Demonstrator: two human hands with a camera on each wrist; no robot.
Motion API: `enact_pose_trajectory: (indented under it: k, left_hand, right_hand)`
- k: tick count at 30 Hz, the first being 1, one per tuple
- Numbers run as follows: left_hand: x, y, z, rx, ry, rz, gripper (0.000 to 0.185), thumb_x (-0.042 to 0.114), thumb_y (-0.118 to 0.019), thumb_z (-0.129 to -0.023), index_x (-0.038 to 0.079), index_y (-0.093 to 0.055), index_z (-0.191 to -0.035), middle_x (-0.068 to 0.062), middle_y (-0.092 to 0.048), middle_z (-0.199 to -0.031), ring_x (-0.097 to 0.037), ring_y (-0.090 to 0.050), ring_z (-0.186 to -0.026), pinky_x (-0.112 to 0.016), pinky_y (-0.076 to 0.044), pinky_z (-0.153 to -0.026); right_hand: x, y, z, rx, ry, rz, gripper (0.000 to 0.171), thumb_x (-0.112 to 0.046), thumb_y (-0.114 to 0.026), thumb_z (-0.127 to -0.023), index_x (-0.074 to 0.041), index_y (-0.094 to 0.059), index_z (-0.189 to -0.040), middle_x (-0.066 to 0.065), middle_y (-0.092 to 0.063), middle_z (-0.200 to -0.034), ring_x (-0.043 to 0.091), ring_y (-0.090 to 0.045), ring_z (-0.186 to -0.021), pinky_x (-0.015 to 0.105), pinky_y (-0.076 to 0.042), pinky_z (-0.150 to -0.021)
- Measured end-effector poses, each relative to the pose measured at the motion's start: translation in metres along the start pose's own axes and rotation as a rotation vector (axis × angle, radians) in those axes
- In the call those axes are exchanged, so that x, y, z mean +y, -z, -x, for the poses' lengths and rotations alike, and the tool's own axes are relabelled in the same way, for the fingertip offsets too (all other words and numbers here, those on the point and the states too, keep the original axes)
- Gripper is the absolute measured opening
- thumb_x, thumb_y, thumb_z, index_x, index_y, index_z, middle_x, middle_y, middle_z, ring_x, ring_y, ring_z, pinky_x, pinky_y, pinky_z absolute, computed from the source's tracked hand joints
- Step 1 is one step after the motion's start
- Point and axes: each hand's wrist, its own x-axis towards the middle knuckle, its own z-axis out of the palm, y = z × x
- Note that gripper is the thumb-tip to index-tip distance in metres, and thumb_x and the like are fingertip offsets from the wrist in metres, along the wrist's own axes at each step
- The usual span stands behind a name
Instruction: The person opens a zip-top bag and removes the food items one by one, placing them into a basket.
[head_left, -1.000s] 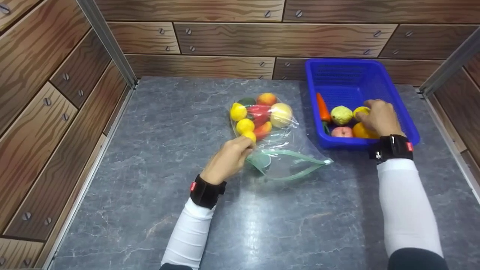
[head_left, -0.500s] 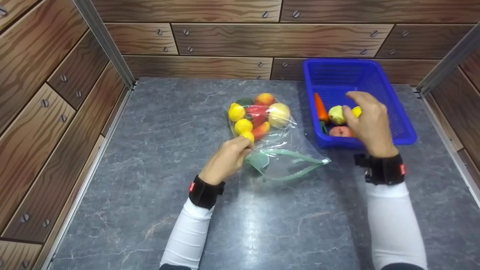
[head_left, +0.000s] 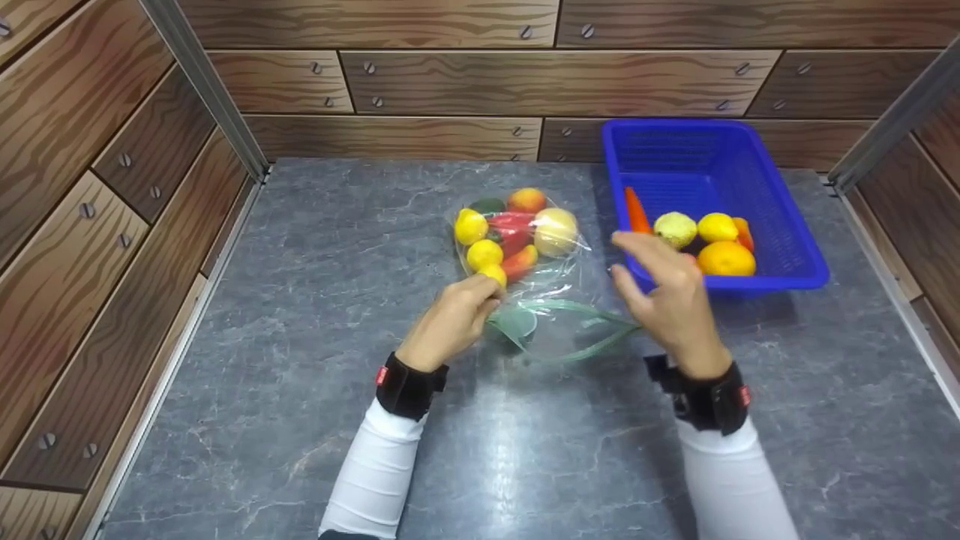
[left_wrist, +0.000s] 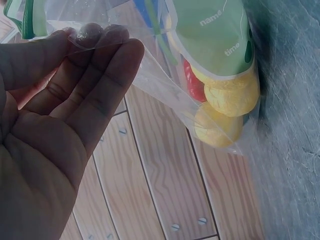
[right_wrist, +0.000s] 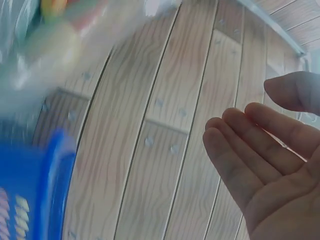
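Observation:
My left hand (head_left: 451,322) pinches the mouth edge of a clear zip bag (head_left: 555,285) with a green seal. The bag lies on the table with its mouth spread apart. Inside it are a lemon (head_left: 471,226), a red pepper (head_left: 512,223), a large pale yellow fruit (head_left: 556,231) and other produce. In the left wrist view, thumb and fingertips meet on the plastic. My right hand (head_left: 671,304) hovers between the bag and the blue basket (head_left: 780,283), its fingers extended and nothing in them. It hides the slider end of the seal.
The basket at the right holds a carrot (head_left: 636,210), a bumpy yellow-green fruit (head_left: 676,229), a yellow lemon (head_left: 718,226), an orange (head_left: 727,259) and more, partly hidden by my right hand. Wood-patterned panels (head_left: 450,79) enclose the grey table (head_left: 300,300) at the back and sides.
My right hand has left the yellow lemon in the basket and moved left and nearer, over the basket's front corner toward the bag. My left hand keeps its hold on the bag.

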Motion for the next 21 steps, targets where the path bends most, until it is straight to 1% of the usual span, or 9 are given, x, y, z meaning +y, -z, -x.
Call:
enact_pose_trajectory:
  k: [4,8,14,21]
  left_hand:
    - [0.001,0.000,-0.001,-0.003,-0.003,-0.006,0.005,0.000,-0.065,-0.098,0.001,-0.068,-0.101,-0.008,-0.069,-0.097,-0.021,-0.067,-0.092,-0.026,-0.058,-0.084]
    - [0.000,-0.001,-0.001,-0.009,-0.001,-0.009,0.004,0.000,-0.064,-0.099,0.002,-0.068,-0.101,-0.008,-0.068,-0.095,-0.020,-0.066,-0.090,-0.025,-0.058,-0.082]
    - [-0.002,-0.002,0.000,-0.006,0.003,-0.006,0.005,-0.001,-0.065,-0.097,0.004,-0.067,-0.100,-0.008,-0.066,-0.094,-0.020,-0.065,-0.089,-0.026,-0.058,-0.081]
    - [-0.001,-0.003,-0.001,-0.001,-0.001,-0.002,0.004,-0.002,-0.066,-0.097,0.002,-0.065,-0.098,-0.007,-0.065,-0.092,-0.020,-0.064,-0.087,-0.028,-0.058,-0.079]
  right_hand:
    - [-0.010,-0.009,0.007,-0.043,0.016,-0.084,0.037,0.012,-0.073,-0.081,0.005,-0.072,-0.118,0.021,-0.073,-0.116,0.038,-0.069,-0.106,0.021,-0.046,-0.107]
    - [-0.017,-0.015,0.010,-0.086,0.014,-0.151,0.037,0.013,-0.073,-0.082,0.005,-0.073,-0.117,0.020,-0.074,-0.115,0.036,-0.069,-0.104,0.019,-0.048,-0.105]
    - [-0.021,-0.016,0.013,-0.158,0.043,-0.224,0.035,0.013,-0.076,-0.082,0.003,-0.074,-0.115,0.017,-0.075,-0.111,0.033,-0.071,-0.100,0.018,-0.050,-0.102]
    - [-0.025,-0.015,0.016,-0.281,0.095,-0.296,0.032,0.012,-0.076,-0.082,0.003,-0.075,-0.113,0.015,-0.076,-0.109,0.030,-0.072,-0.096,0.018,-0.053,-0.096]
